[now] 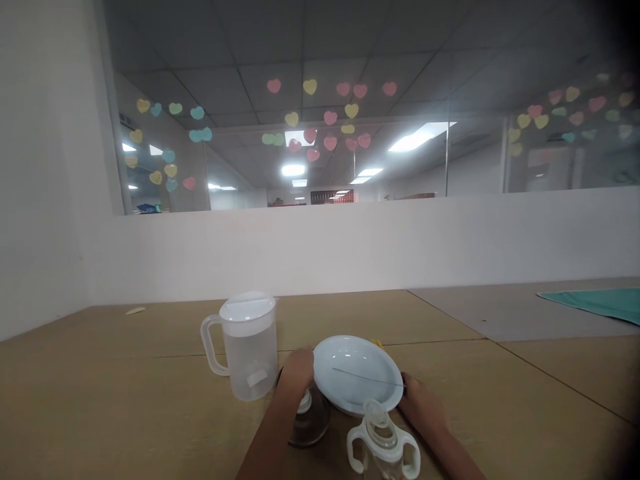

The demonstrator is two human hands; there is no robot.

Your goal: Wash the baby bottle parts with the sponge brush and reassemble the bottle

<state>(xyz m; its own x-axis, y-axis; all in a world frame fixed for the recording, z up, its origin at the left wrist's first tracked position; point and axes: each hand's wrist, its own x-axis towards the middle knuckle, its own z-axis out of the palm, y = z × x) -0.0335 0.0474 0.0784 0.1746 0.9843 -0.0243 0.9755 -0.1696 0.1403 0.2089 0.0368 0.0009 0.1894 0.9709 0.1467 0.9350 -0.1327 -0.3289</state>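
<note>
A shallow white bowl (350, 357) appears tilted toward me, between my two hands. My left hand (299, 371) is closed at its left rim, with the fingertips hidden from me. Beside the right rim, my right hand (424, 408) is closed around the end of a thin dark rod (364, 377) that crosses the bowl's inside; its fingers are mostly out of sight. Under my left forearm stands a clear rounded vessel with a white neck (311, 428), partly covered. Nearest to me is a baby bottle (384, 440) with two white handles and a clear spout.
To the left stands a translucent lidded pitcher (250, 357) with a side handle. A bit of something yellow (377, 344) shows behind the bowl. A teal cloth (600, 303) lies at the far right of the wooden table (150, 407). A white wall and window close off the back.
</note>
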